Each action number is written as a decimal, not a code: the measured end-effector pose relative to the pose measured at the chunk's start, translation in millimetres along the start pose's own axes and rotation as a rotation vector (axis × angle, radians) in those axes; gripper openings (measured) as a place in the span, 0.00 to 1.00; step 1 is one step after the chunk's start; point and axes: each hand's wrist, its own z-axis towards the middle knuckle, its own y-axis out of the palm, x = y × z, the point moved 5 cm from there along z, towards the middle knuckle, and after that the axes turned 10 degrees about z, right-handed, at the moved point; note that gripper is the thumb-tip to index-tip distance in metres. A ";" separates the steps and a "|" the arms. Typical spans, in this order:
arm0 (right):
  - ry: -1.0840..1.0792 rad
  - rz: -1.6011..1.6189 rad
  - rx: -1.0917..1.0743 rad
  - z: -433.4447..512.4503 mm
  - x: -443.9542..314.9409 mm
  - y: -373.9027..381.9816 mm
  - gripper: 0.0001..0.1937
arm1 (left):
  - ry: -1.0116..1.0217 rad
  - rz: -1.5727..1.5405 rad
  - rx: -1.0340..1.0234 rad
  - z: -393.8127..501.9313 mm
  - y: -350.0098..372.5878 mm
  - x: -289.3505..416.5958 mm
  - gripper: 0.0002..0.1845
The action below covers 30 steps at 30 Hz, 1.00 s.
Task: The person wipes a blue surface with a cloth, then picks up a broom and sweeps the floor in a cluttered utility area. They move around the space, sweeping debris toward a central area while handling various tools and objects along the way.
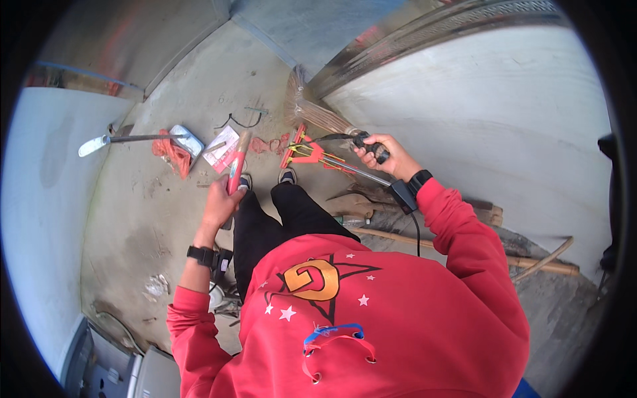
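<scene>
My right hand (385, 154) grips the black-wrapped handle end of a straw broom (323, 114). The broom's bristle head (296, 94) points away from me, near the foot of the right wall. In my left hand (221, 199) is a red stick (238, 166) with a worn brownish end, held in front of my legs. Below the broom, a sponge mop with a red head (298, 147) extends toward my right wrist along its metal pole (361, 174). Black wrist straps (201, 255) are on both arms.
Left of my feet are a red plastic bag (174, 158), a pale blue-white container (188, 142), a printed sheet (222, 148) and a white-ended rod (129, 139). A black strap (239, 122) lies farther out. Bamboo poles (542, 265) and a plastic bottle (353, 221) lie right.
</scene>
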 end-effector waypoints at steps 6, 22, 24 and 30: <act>-0.109 0.073 -0.080 -8.3 29.7 25.2 0.14 | 0.226 0.169 -0.066 16.8 -22.7 60.3 0.13; -0.184 -0.250 0.163 -5.8 133.6 23.4 0.10 | -0.223 0.150 0.034 -64.3 -101.0 -126.8 0.13; -0.124 -0.147 0.145 3.5 151.3 32.2 0.09 | -0.199 0.189 0.018 -67.7 -105.8 -135.3 0.13; -0.019 0.261 -0.026 70.6 189.2 55.5 0.10 | -0.169 0.287 -0.053 -66.5 -114.5 -157.0 0.13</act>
